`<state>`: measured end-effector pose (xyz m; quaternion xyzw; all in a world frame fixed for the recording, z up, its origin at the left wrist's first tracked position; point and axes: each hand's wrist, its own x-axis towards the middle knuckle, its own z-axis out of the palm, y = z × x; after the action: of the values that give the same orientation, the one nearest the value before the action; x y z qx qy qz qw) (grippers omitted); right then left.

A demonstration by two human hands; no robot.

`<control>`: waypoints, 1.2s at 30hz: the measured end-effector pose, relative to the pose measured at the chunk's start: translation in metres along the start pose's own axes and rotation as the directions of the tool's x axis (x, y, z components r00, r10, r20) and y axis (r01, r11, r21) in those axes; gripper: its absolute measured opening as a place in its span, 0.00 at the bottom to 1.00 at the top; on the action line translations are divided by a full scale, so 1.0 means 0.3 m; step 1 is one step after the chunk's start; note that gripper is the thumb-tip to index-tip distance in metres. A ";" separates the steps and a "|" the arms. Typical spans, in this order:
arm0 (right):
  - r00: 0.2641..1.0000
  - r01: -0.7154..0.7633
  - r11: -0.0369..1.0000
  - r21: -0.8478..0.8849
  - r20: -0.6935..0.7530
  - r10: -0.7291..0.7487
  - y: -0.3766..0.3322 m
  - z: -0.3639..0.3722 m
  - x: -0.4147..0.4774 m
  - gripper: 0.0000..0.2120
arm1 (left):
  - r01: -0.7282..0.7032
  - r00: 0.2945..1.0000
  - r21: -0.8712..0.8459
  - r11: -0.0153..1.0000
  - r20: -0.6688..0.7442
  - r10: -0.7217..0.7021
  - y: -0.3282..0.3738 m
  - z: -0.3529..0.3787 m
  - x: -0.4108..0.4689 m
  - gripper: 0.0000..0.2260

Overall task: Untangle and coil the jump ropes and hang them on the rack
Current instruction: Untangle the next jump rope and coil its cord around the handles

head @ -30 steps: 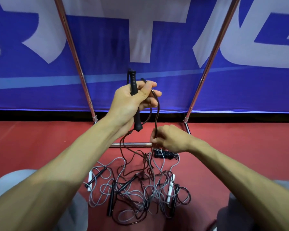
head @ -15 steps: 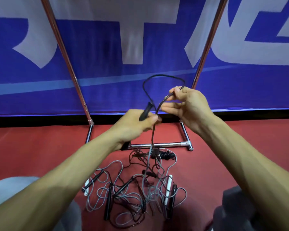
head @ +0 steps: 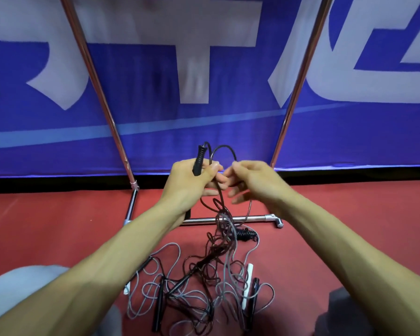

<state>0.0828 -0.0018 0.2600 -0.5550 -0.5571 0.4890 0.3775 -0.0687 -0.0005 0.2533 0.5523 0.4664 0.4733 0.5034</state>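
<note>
**Surroundings and obstructions.** A heap of tangled jump ropes lies on the red floor just in front of the rack. The heap is made of grey and dark cords, several black handles and one white handle. The rack's chrome base bar runs across behind the heap, and its two uprights rise slanting against a blue banner with large pale lettering. A small black coiled cord rests beside the base bar.

One dark rope climbs out of the heap to the hands, which are raised above the floor before the banner's lower edge. The left hand has its grip clenched round this rope's black handle, which stands nearly upright out of the fist. From the handle's top the cord arches over to the right hand.

**Hidden or unclear.** The right fingers are smeared by motion, so whether that grip pinches the cord or is released cannot be told. The person's forearms cross the lower frame and cover the heap's left edge and part of the base bar. The rack's top is cut off above, and single strands in the heap cannot be followed.
</note>
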 end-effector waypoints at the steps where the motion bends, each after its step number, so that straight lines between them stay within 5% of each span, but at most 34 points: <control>1: 0.999 0.018 0.990 -0.139 0.029 -0.014 0.022 0.011 0.000 0.12 | -0.013 1.000 -0.021 1.000 -0.023 0.013 0.007 -0.004 -0.001 0.06; 6: 0.978 0.122 0.906 -0.406 0.206 -0.039 0.059 0.056 0.005 0.13 | -0.063 0.994 -0.069 0.996 -0.088 0.057 0.039 -0.049 0.001 0.06; 9: 0.964 0.228 0.855 -0.466 0.231 -0.132 0.073 0.074 0.009 0.04 | -0.082 0.993 -0.107 0.991 -0.091 0.072 0.052 -0.066 -0.001 0.06; 19: 0.929 0.359 0.641 -0.678 0.193 -0.316 0.082 0.067 0.008 0.15 | -0.100 0.992 -0.041 0.994 -0.077 0.097 0.046 -0.069 0.005 0.08; 31: 0.920 0.228 0.820 -0.524 -0.161 -0.358 0.019 -0.018 0.012 0.10 | -0.067 0.993 0.330 0.941 0.112 0.032 -0.026 -0.045 0.010 0.07; 36: 0.890 0.268 0.809 -0.523 -0.188 -0.416 0.000 -0.028 0.006 0.08 | -0.078 0.981 0.413 0.907 0.195 -0.004 -0.039 -0.031 0.007 0.04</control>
<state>0.0907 0.0011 0.2619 -0.5868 -0.6904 0.1692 0.3878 -0.0782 0.0033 0.2422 0.6990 0.4958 0.3165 0.4066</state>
